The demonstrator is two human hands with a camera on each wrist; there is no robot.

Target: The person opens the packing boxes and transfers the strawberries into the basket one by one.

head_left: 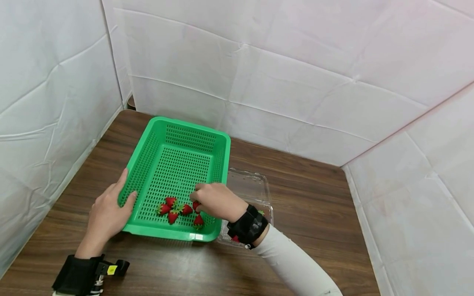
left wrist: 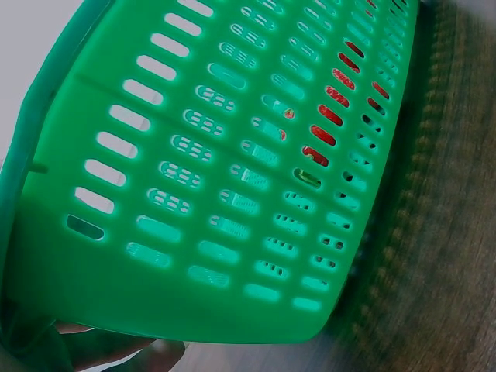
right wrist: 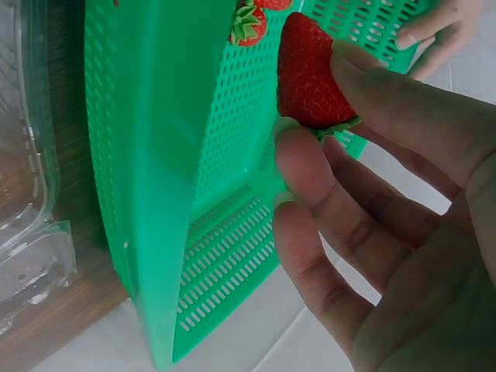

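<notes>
While the left hand [head_left: 107,213] grips the near left rim of the green perforated basket [head_left: 185,135], fingers along the outer wall and thumb hooked over the edge, apparently to keep the light tray from sliding on the wooden tabletop [head_left: 307,197], the right hand [head_left: 216,200] reaches over the basket's right wall with a strawberry [right wrist: 308,74] pinched between thumb and fingertips, low over the basket floor. The right wrist view shows that berry plainly, red flesh with its green leaves just showing beside the fingers. Five more strawberries [head_left: 174,209] lie loose on the basket floor in a cluster at its near end, just left of the held one, so six can be counted inside the basket's walls; through the slots of the basket the left wrist view shows only red glimpses of them. One clear plastic clamshell container [head_left: 252,185] lies open against the basket's right side, touching or nearly so, close enough that the right hand need only cross the wall; a trace of red and green behind the right wrist suggests more fruit in it, uncountable from here. One basket, one container, two hands.
</notes>
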